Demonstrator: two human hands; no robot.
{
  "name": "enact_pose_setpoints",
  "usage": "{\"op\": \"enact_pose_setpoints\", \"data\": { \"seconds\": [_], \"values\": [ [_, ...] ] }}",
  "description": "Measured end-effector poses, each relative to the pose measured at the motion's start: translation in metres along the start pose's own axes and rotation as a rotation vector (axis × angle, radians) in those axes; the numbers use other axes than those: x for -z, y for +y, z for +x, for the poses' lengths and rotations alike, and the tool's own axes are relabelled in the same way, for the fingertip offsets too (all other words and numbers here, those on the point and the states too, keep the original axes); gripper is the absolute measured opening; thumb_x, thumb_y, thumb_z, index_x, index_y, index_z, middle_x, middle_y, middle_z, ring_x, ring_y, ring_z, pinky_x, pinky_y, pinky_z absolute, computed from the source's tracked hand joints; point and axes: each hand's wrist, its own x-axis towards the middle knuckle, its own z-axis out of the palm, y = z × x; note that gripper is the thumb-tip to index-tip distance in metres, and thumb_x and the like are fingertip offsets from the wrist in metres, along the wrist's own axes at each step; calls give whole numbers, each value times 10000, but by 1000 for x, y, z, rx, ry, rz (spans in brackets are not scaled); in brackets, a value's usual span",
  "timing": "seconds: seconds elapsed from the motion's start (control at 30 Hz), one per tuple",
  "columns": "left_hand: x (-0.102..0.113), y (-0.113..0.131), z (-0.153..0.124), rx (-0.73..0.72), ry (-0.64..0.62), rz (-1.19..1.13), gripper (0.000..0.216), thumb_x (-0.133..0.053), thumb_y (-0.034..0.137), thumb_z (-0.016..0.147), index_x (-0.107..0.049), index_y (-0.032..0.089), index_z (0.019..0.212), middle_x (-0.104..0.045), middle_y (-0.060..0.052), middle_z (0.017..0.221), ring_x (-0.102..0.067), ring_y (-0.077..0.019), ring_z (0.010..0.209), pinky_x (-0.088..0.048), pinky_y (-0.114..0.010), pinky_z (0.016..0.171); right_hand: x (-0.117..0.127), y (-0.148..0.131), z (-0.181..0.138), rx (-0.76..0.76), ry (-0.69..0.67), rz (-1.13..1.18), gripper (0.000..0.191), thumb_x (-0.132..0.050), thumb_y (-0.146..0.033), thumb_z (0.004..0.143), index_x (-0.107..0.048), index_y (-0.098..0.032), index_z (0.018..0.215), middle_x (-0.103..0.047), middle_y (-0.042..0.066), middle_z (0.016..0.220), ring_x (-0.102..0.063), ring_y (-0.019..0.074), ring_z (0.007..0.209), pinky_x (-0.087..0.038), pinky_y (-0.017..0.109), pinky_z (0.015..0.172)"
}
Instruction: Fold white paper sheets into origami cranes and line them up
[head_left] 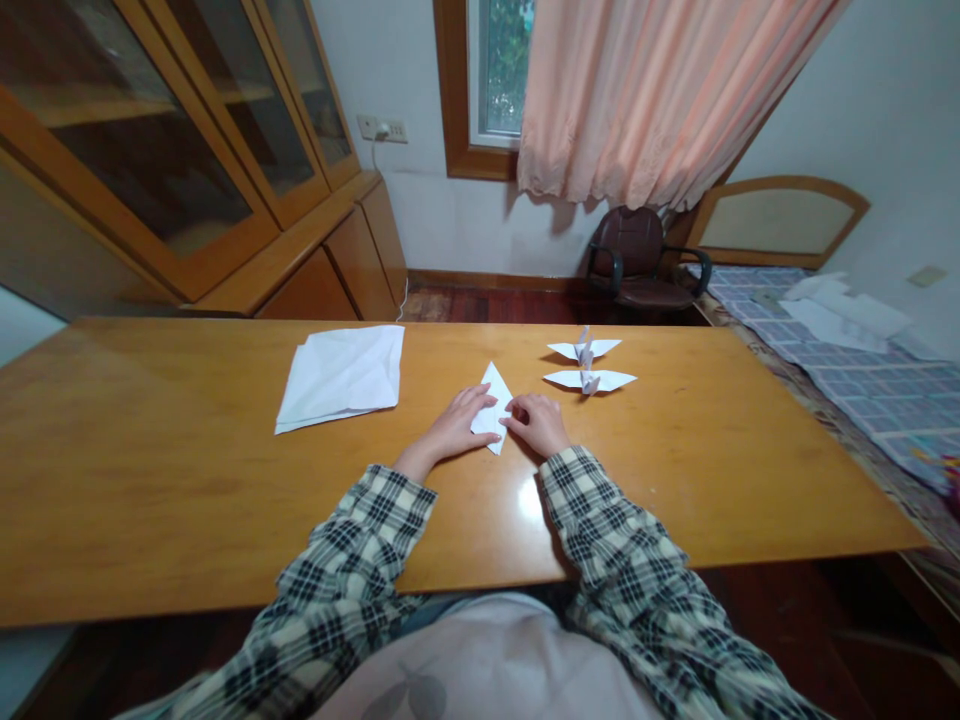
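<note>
A folded white paper piece (495, 398), kite-shaped, lies on the wooden table (187, 480) in front of me. My left hand (456, 425) lies flat with its fingers stretched over the paper's left side. My right hand (538, 420) has its fingers curled and pinches the paper's right edge. Two finished white paper cranes (586, 349) (591, 380) stand just beyond my right hand. Both my sleeves are black-and-white plaid.
A stack of white paper sheets (343, 375) lies to the left of my hands. Behind the table stand a wooden glass-door cabinet (172, 150), a dark armchair (637, 260) under a pink curtain, and a bed (862, 370) with papers at right.
</note>
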Motion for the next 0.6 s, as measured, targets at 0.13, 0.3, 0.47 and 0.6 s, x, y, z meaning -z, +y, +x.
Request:
{"op": "enact_pose_setpoints", "data": {
  "seconds": [0.13,0.3,0.47,0.6],
  "values": [
    [11,4,-1,107,119,120,429,-600,479,845,-565,215,1181,-559,-89,1253,-460,-270,1204,-365,-416,1042,1,-1,0,-3,-1,11,223,-668,-447,829,-669,-250,935,-642,8,838,-535,201,883,-266,333,783],
    [28,-1,-4,336,230,312,306,-459,447,927,-640,206,875,-615,-89,929,-509,-260,974,-390,-394,901,1,-1,0,-4,-3,20,224,-680,-440,821,-666,-245,931,-647,15,855,-535,203,887,-270,334,794],
    [33,-10,-6,392,185,398,448,-393,514,937,-637,203,726,-613,-86,825,-524,-243,871,-391,-361,798,1,-1,0,-2,-12,21,225,-672,-442,826,-669,-243,931,-649,27,853,-532,213,895,-273,336,798],
    [31,-10,-6,376,120,394,480,-400,537,930,-633,194,687,-623,-81,795,-537,-231,829,-379,-343,745,1,-1,0,-5,-2,19,221,-686,-439,817,-670,-247,925,-653,14,853,-538,205,892,-272,333,801]
  ]
}}
